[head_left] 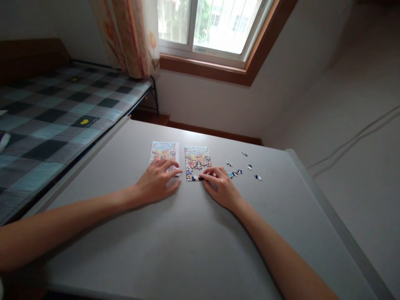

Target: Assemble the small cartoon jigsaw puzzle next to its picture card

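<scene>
A small, mostly assembled jigsaw puzzle (197, 161) lies on the grey table (187, 241). Left of it lies a printed picture card (163, 151). My left hand (158, 182) rests flat on the table with fingers spread, its fingertips on the card's lower edge. My right hand (218, 186) sits at the puzzle's lower right corner, thumb and forefinger pinched at the puzzle's bottom edge on what looks like a small piece. Several loose puzzle pieces (239, 171) are scattered to the right of that hand.
A bed with a checked cover (53, 112) runs along the table's left side. A window (212, 25) with a curtain (131, 37) is ahead. A white wall (343, 104) stands on the right, close to the table's right edge.
</scene>
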Available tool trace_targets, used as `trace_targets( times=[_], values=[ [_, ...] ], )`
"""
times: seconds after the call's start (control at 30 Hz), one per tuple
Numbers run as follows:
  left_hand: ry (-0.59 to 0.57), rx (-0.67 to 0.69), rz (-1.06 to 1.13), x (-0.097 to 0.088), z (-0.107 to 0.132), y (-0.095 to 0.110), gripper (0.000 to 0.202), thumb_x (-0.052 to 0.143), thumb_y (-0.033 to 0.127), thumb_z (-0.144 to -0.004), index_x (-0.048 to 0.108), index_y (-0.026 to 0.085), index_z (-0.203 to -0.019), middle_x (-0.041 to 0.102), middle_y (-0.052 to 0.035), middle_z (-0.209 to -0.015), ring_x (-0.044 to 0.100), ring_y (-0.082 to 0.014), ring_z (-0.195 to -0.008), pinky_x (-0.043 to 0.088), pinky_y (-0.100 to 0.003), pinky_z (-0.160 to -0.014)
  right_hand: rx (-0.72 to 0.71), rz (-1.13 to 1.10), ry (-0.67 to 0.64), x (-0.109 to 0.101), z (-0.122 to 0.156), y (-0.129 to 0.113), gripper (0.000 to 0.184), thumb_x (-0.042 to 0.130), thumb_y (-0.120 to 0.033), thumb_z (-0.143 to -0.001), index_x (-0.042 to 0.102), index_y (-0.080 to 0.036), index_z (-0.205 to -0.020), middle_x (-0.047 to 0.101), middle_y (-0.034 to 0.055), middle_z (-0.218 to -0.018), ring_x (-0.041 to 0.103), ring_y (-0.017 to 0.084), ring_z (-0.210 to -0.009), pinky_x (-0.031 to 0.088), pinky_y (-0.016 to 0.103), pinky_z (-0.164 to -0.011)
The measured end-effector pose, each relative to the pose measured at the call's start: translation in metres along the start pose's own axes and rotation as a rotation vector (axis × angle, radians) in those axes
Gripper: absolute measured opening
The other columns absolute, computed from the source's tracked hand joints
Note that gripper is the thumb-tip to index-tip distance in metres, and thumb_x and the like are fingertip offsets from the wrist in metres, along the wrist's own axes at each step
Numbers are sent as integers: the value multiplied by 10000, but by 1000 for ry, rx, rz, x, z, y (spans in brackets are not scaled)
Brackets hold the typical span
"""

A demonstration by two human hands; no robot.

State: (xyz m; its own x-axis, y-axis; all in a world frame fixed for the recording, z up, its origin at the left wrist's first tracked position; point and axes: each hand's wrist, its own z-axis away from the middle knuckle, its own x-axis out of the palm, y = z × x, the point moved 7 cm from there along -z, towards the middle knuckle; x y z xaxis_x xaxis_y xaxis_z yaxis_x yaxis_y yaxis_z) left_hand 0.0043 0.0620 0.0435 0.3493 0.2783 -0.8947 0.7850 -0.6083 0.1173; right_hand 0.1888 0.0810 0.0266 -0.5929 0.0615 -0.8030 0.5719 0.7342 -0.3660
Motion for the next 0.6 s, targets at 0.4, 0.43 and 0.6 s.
trace_targets(
  times=[0.4,0.43,0.6],
  values=[
    [8,196,38,16,-7,31,271,478,292,-912,630,201,-1116,645,-63,-891,583,-180,-812,464,-334,-759,-20,-84,-16,0,1,-3,295,529,-169,-884,647,-253,-1141,605,81,-1069,516,205,-1009,511,389,-864],
    [8,180,36,16,-6,28,273,469,293,-916,639,202,-1109,651,-50,-812,591,-167,-735,463,-308,-700,-23,-88,-10,0,1,-2,298,528,-167,-884,645,-254,-1144,606,81,-1066,518,205,-1007,513,387,-857],
    [-22,71,27,21,0,21,328,478,340,-909,632,242,-1181,632,8,-542,559,-142,-465,405,-248,-523,4,-93,45,-4,3,2,281,531,-168,-882,647,-261,-1121,604,77,-1055,535,203,-1009,512,388,-858]
  ],
)
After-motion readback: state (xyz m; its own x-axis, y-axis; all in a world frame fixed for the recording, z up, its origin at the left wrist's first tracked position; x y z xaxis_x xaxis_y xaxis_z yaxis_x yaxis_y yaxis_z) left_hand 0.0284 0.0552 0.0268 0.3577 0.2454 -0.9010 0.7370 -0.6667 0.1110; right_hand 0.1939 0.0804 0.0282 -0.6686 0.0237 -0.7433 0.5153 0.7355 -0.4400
